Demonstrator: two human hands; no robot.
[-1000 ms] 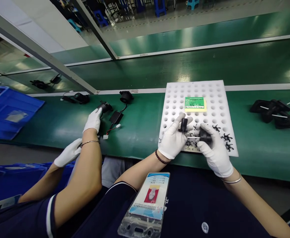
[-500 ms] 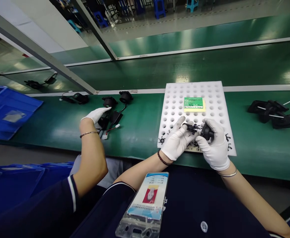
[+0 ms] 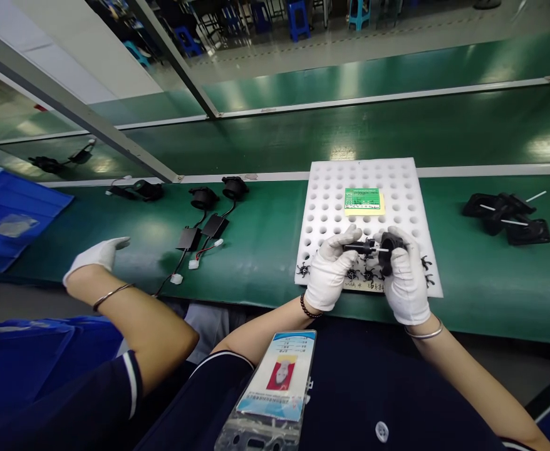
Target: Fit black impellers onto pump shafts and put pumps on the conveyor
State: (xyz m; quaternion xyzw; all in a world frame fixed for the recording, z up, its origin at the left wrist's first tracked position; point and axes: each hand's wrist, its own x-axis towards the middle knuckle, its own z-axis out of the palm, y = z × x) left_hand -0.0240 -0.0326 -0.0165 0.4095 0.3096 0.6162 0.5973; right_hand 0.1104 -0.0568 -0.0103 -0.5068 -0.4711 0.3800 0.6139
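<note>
Both my hands wear white gloves and meet over the front of a white foam tray (image 3: 312, 194) with rows of holes. In my left hand (image 3: 327, 272) is a slender black part (image 3: 363, 248), pinched between thumb and fingers and pointing right. My right hand (image 3: 406, 282) grips a round black housing (image 3: 388, 252), from which a thin white shaft sticks out toward the slender part. Whether the two parts touch I cannot tell. Small black bladed impellers (image 3: 368, 274) sit along the tray's front edge, partly hidden by my hands.
A green label (image 3: 362, 198) lies on the tray. To the right rest several black housings (image 3: 507, 216) with white shafts. On the left are wired black units (image 3: 204, 198), a co-worker's gloved hand (image 3: 97, 255) and a blue bin (image 3: 16, 213). A metal post (image 3: 138, 153) stands behind.
My left hand has turned, its fingers now closing over the slender part. The housing in my right hand has tilted. The co-worker's hand has moved left, away from the wired units.
</note>
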